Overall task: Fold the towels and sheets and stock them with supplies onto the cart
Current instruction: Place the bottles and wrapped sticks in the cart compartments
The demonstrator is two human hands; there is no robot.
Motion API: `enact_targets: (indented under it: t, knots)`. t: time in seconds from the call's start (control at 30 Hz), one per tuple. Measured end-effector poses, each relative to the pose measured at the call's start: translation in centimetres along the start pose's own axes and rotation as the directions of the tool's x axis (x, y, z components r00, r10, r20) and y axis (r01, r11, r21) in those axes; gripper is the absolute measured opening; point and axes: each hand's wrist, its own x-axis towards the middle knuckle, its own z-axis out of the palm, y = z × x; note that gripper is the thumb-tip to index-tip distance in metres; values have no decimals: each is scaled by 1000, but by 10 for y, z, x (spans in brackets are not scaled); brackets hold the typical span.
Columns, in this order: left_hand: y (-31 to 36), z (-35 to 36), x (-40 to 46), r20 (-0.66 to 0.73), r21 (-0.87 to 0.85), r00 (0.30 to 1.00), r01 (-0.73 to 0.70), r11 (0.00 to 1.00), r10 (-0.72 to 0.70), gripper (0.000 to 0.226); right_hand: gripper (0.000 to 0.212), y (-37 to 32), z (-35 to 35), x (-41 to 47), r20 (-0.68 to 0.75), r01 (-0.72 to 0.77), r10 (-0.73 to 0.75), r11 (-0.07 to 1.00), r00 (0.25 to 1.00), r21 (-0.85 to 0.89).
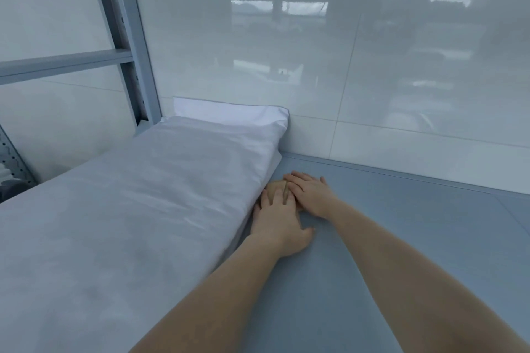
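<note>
Here my left hand [279, 219] and right hand [311, 195] lie flat, fingers straight, pressing a small tan folded cloth [274, 190] on the grey worktop [387, 238], tight against the white sheet stack [129, 203]. If I slide it carelessly, I think it could snag the stack's edge and unfold.

Folded white sheet [137, 209]: a long, thick stack of smooth cloth lying flat on the grey-blue shelf surface [401, 238], its far end against the glossy white wall, where a second folded white layer [229, 113] shows just behind the top edge. Small tan item [276, 190]: flat and rounded, possibly a folded cloth or a pad, though too little shows to tell; it lies on the shelf surface, touching the sheet's right side. It is largely covered by the left hand [279, 219] and the right hand [311, 195], both laid flat on it with straight fingers.
</note>
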Motion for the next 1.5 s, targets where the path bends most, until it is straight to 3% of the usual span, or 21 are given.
enact_targets:
  t: [0.23, 0.47, 0.77, 1.07, 1.2, 1.33, 1.5]
  knots:
    - [1, -1, -18, 13, -7, 997, -76, 997, 76, 86, 45, -2, 0, -34, -30, -39, 38, 999, 999, -34]
    - [6, -1, -54, 60, -80, 980, -184, 980, 189, 83, 46, -14, 8, -98, -99, -199, 196, 980, 976, -16]
    - [18, 8, -144, 95, -74, 948, -297, 952, 303, 83, 50, -48, 29, -220, -235, -429, 409, 903, 882, -38]
    - [27, -4, -256, 197, -49, 922, -331, 942, 334, 80, 55, -109, 51, -342, -210, -596, 579, 802, 788, -23]
    - [24, -8, -287, 218, -32, 920, -325, 945, 324, 76, 57, -138, 60, -374, -208, -638, 612, 764, 763, -93]
    - [19, -12, -297, 216, -18, 931, -298, 954, 295, 72, 61, -142, 54, -390, -172, -616, 595, 780, 785, -112]
    - [8, -11, -296, 124, 25, 989, -85, 996, 82, 68, 67, -124, 39, -392, -216, -503, 486, 863, 847, -33]
